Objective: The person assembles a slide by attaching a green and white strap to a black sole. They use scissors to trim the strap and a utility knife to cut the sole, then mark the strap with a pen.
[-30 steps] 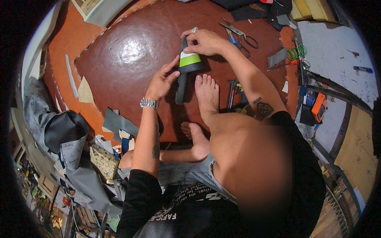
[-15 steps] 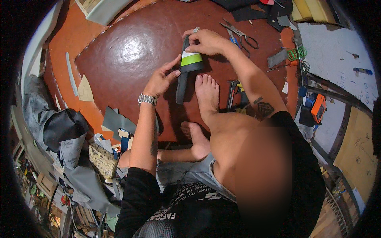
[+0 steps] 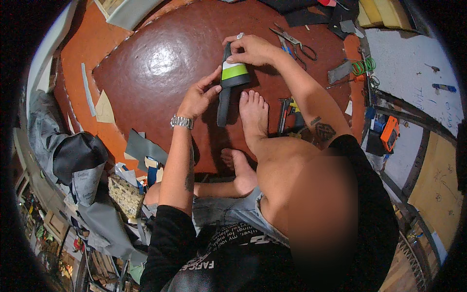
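Above the red-brown work surface I hold a slide sandal (image 3: pixel 235 73) with a dark sole and a wide strap banded in white, lime green and black. Its dark sole hangs down toward my bare foot. My right hand (image 3: pixel 254 50), a ring on one finger, is closed around the far end, its thumb pressing the white band. At the sandal's left edge, my left hand (image 3: pixel 199 96) pinches the sole and strap side between thumb and fingers. A metal watch is on the left wrist. The sole's underside is hidden.
Shears (image 3: pixel 295 40) lie beyond my right forearm, near a green coiled cord (image 3: pixel 364 65). A hammer-like tool (image 3: pixel 283 116) rests beside my foot. Dark offcuts (image 3: pixel 146 150) and folded grey material (image 3: pixel 80 158) are at the left. An orange device (image 3: pixel 390 133) sits at the right.
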